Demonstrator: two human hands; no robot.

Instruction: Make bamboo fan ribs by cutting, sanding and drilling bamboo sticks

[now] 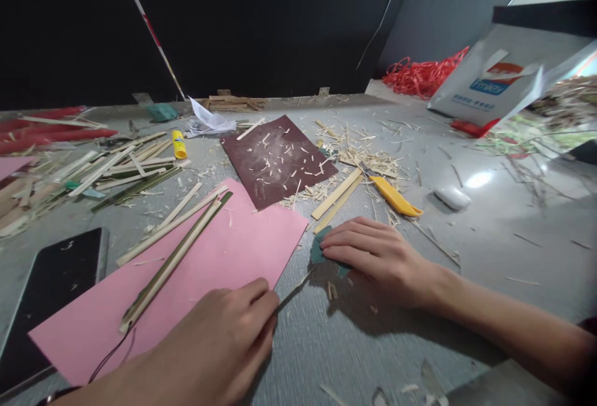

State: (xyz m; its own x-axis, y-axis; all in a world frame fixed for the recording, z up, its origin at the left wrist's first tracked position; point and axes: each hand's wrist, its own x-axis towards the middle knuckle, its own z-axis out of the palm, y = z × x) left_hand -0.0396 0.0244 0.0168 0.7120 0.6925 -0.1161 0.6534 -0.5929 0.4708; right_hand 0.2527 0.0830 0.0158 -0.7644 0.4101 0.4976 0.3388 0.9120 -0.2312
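At the lower middle, my left hand (233, 331) is closed on one end of a thin strip (297, 286) that runs up and right just above the grey table. The strip's far end goes to a dark green piece (319, 248), which lies under the fingertips of my right hand (373, 253). The right fingers are together, pressing the green piece on the table. What lies under that palm is hidden. A pink sheet (261, 232) bearing split bamboo pieces (180, 253) is beside my left hand.
A yellow cutter (392, 196) lies beyond my right hand, near flat sticks (336, 194) and shavings. A brown sheet (280, 160) holds scraps. A black phone (56, 294), glue stick (179, 144), white mouse-like object (451, 198) and white bag (494, 83) lie around.
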